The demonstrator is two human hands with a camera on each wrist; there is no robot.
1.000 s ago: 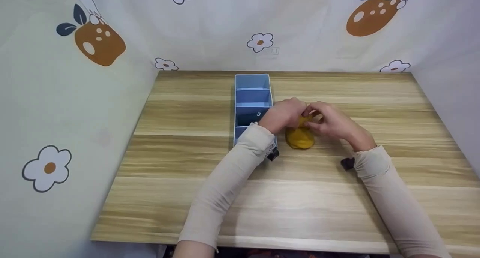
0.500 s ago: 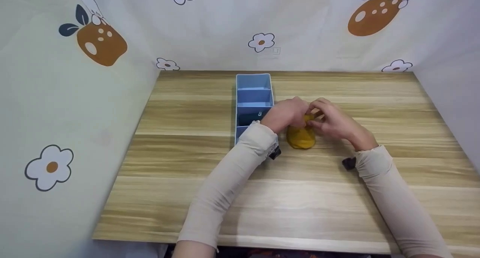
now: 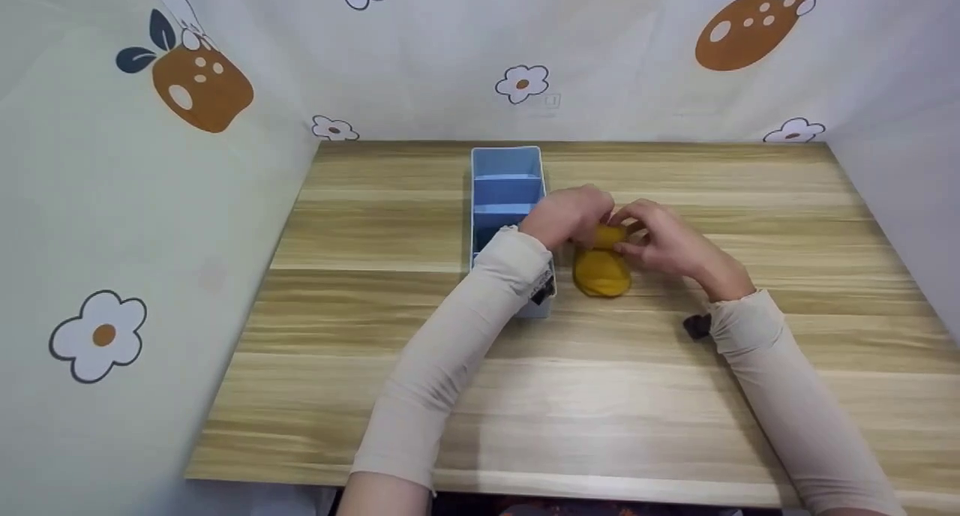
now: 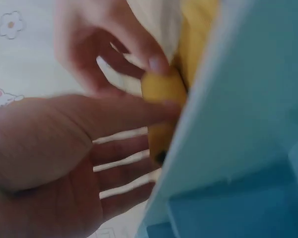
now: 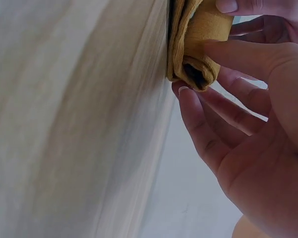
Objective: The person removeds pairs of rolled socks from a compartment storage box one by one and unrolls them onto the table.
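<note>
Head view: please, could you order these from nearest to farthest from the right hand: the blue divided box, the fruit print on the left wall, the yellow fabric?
1. Yellow fabric, pinched by the right hand.
2. Blue divided box, left of the fabric.
3. Fruit print, far left, on the wall.

The partly rolled cloth (image 3: 602, 274), right of the frame's centre, is plain mustard yellow, with a dark hollow at its rolled end in the right wrist view. The divided organizer box (image 3: 506, 162) left of it is blue with a paler rim; a very dark item (image 3: 485, 238) shows inside. The worktop (image 3: 360, 298) has a pale tan wood grain streaked brown. Both sleeves (image 3: 442, 351) are plain beige. The off-white backdrop (image 3: 427, 58) bears dark-outlined white flowers (image 3: 96, 336) with orange-brown centres and, upper left and right, orange-brown fruits (image 3: 202, 92) with white spots and dark blue leaves (image 3: 135, 59)
</note>
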